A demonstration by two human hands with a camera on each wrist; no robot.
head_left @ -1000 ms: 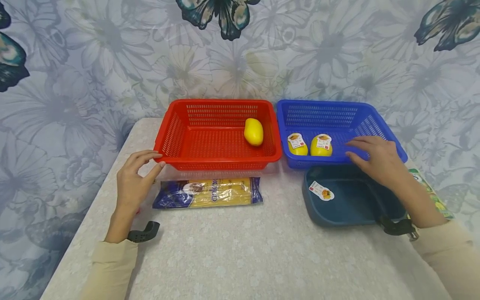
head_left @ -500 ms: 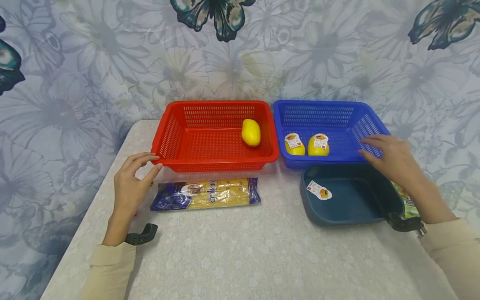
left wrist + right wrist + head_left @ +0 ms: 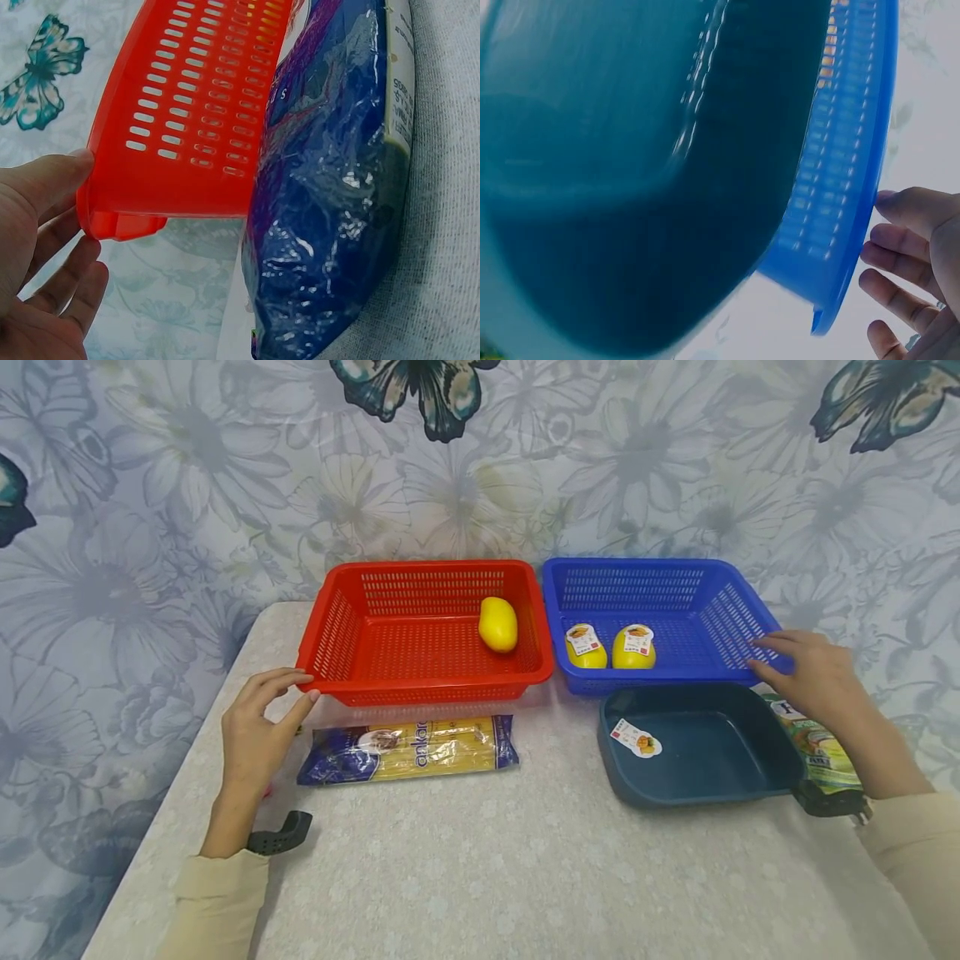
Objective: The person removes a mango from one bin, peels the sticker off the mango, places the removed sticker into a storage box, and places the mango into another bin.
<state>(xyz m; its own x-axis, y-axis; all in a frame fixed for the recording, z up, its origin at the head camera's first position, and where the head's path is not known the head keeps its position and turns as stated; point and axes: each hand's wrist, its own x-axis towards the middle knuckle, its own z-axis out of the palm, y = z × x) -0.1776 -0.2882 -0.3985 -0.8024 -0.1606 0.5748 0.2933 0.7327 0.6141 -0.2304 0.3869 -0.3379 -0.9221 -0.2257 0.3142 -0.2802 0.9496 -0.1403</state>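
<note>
My left hand (image 3: 258,727) rests on the table with relaxed fingers, thumb tip touching the front left corner of the red basket (image 3: 339,635) (image 3: 187,127). One yellow fruit (image 3: 498,624) lies inside that basket. My right hand (image 3: 806,672) has loosely bent fingers touching the front right corner of the blue basket (image 3: 738,610) (image 3: 847,187), which holds two labelled yellow fruits (image 3: 587,646). A blue-and-yellow pasta packet (image 3: 408,747) (image 3: 337,187) lies in front of the red basket. A dark teal tray (image 3: 705,743) (image 3: 630,165) sits in front of the blue basket.
A green printed packet (image 3: 821,747) lies at the table's right edge under my right forearm. A flower-and-butterfly patterned wall stands close behind both baskets. The pale table (image 3: 487,860) stretches toward me in front of the packet and tray.
My right hand has slid right along the blue basket's front rim to its right corner, uncovering the green packet. The left hand has barely moved.
</note>
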